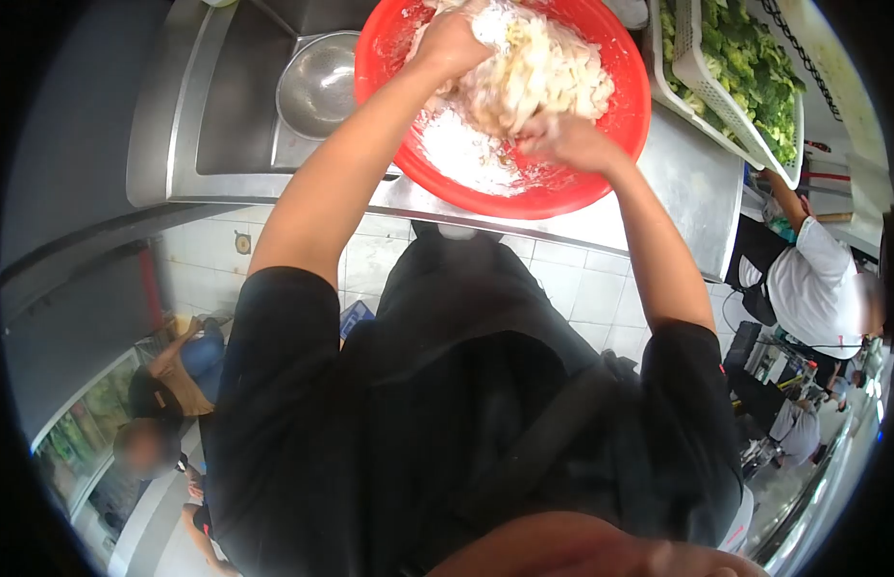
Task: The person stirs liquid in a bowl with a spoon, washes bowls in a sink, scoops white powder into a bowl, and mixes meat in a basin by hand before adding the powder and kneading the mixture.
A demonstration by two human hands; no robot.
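Note:
A large red basin (pixel 601 197) rests on the steel counter. Inside it lies a heap of pale, floury pieces (pixel 538 72), with loose white powder (pixel 457 149) on the near left of the basin floor. My left hand (pixel 454 43) is in the upper left of the basin, against the heap, its fingers partly hidden by the powdery pieces. At the heap's near right edge is my right hand (pixel 567 141), blurred by motion, its fingertips by the pieces. Whether either hand grips any pieces cannot be made out.
Left of the basin, a metal strainer bowl (pixel 322 87) sits in the steel sink (pixel 240 115). White crates (pixel 745 125) of green vegetables (pixel 745 72) stand at the right. A person in a white shirt (pixel 817 288) is beyond the counter's right end; other people are at the lower left.

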